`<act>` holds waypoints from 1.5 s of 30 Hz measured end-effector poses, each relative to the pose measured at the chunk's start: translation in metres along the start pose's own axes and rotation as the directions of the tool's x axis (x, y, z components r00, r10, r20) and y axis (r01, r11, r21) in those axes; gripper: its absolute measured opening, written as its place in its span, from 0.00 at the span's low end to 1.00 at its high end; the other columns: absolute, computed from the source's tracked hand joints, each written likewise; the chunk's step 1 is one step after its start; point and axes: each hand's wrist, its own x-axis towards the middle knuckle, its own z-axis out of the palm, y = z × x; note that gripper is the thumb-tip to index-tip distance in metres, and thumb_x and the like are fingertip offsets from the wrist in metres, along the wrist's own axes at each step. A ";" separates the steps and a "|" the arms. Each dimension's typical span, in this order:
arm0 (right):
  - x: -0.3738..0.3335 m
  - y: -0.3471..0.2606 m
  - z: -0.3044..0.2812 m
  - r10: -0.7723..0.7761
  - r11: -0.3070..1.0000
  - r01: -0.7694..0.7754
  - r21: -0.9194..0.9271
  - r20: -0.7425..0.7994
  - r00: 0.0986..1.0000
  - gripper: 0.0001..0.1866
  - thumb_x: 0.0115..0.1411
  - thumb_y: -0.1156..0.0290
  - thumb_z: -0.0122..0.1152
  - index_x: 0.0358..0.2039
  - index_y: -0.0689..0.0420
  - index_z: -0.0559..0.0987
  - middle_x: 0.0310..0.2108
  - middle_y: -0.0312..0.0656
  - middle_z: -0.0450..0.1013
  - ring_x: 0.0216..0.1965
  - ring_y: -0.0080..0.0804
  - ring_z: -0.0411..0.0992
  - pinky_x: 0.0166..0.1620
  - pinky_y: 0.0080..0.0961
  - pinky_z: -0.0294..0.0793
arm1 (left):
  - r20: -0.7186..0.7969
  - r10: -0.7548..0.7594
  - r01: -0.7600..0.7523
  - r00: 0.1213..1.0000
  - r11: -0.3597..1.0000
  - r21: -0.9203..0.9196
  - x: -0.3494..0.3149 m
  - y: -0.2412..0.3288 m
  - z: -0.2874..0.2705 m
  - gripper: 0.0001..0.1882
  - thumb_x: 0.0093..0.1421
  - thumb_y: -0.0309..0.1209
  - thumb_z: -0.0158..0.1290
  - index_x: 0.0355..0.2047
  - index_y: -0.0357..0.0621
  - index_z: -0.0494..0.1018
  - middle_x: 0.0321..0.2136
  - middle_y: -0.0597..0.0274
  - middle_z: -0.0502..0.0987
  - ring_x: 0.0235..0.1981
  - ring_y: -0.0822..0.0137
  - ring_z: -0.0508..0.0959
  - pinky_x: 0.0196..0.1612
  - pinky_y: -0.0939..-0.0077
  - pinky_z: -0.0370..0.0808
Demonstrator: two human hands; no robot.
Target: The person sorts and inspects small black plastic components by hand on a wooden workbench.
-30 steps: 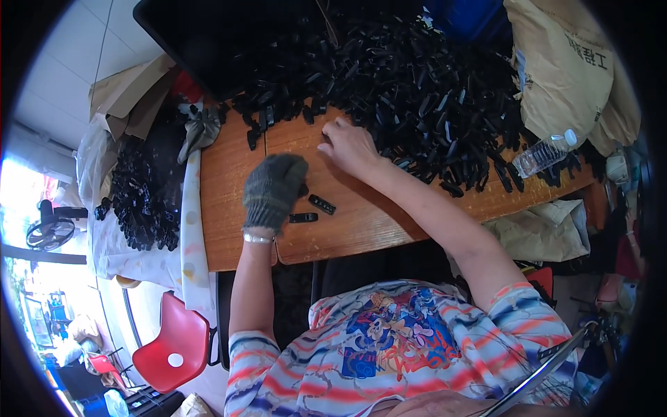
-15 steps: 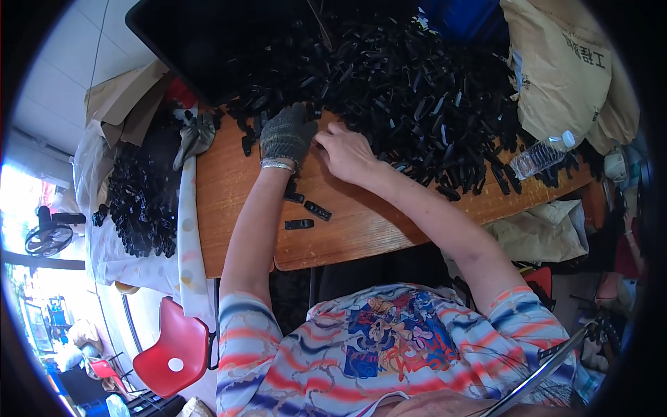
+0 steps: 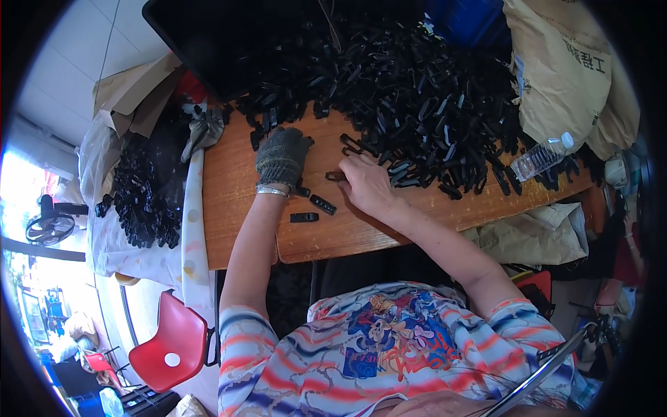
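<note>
My left hand (image 3: 282,160), in a dark grey knitted glove, is closed with its fingers curled under over the wooden table. Whatever it may hold is hidden. My bare right hand (image 3: 368,185) lies to its right, thumb and fingers pinching a small black plastic part (image 3: 335,176). Just beyond the right fingers, other black plastic parts (image 3: 358,146) lie at the near edge of a large heap of such parts (image 3: 410,90). Two black oblong pieces, one slanted (image 3: 323,203) and one lying level (image 3: 304,217), rest on the wood near my left wrist.
A clear plastic bottle (image 3: 542,157) lies on the right side of the table (image 3: 375,233), below a large brown paper sack (image 3: 563,76). At left, glossy black pieces (image 3: 146,198) pile on a covered surface beside a cardboard box (image 3: 132,97). A red chair (image 3: 170,344) stands at lower left.
My hands have moved apart and nearer to me, the right one also to the right. A small black part now shows at my right fingertips.
</note>
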 end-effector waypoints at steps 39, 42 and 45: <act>-0.003 -0.033 -0.003 0.071 0.938 0.014 0.347 -0.233 0.970 0.17 0.52 0.76 0.68 0.43 0.59 0.75 0.33 0.44 0.72 0.31 0.40 0.75 0.34 0.32 0.74 | 0.002 -0.311 0.113 0.950 0.342 -0.933 -0.084 0.047 0.016 0.12 0.63 0.26 0.54 0.47 0.40 0.76 0.37 0.59 0.80 0.32 0.70 0.79 0.36 0.75 0.77; -0.008 -0.039 -0.005 0.104 0.916 -0.046 0.399 -0.124 0.987 0.20 0.54 0.74 0.68 0.47 0.58 0.73 0.34 0.46 0.73 0.32 0.42 0.75 0.35 0.34 0.74 | -0.050 -0.247 0.035 0.968 0.328 -0.944 -0.087 0.039 0.019 0.08 0.64 0.26 0.52 0.43 0.38 0.76 0.34 0.60 0.79 0.32 0.69 0.78 0.37 0.74 0.76; -0.014 -0.041 0.010 0.083 0.882 -0.058 0.468 -0.034 0.996 0.20 0.57 0.71 0.66 0.48 0.59 0.71 0.30 0.47 0.74 0.30 0.42 0.75 0.34 0.35 0.73 | -0.157 -0.148 -0.082 0.977 0.419 -0.904 -0.088 0.033 0.022 0.07 0.66 0.26 0.50 0.39 0.38 0.76 0.32 0.61 0.77 0.32 0.69 0.76 0.37 0.74 0.74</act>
